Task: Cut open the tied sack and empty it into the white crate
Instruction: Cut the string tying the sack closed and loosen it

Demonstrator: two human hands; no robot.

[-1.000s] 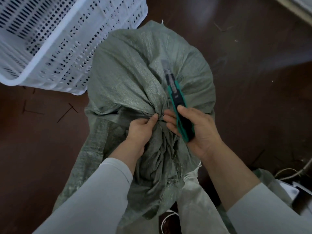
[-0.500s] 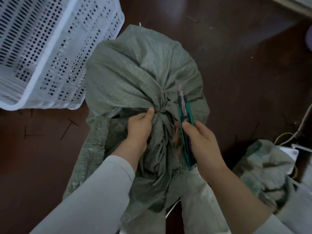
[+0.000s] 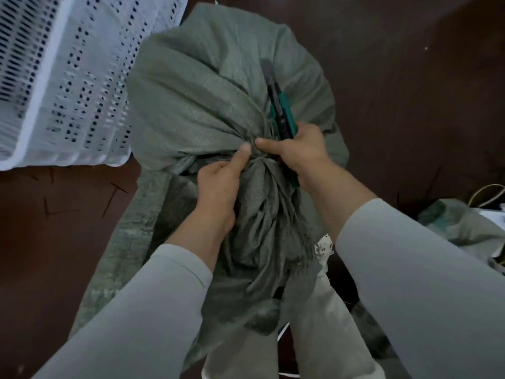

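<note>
Crate-wise, the white perforated plastic crate (image 3: pixel 82 77) sits just left of the grey-green woven sack (image 3: pixel 207 86). Left hand (image 3: pixel 218 187) pinches the tied neck; right hand (image 3: pixel 303 151) grips a teal utility knife (image 3: pixel 281 113) beside it, so a slip could probably nick those fingers.

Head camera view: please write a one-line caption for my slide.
Left hand grips tied grey sack neck; right hand holds green utility knife beside white crate.
</note>
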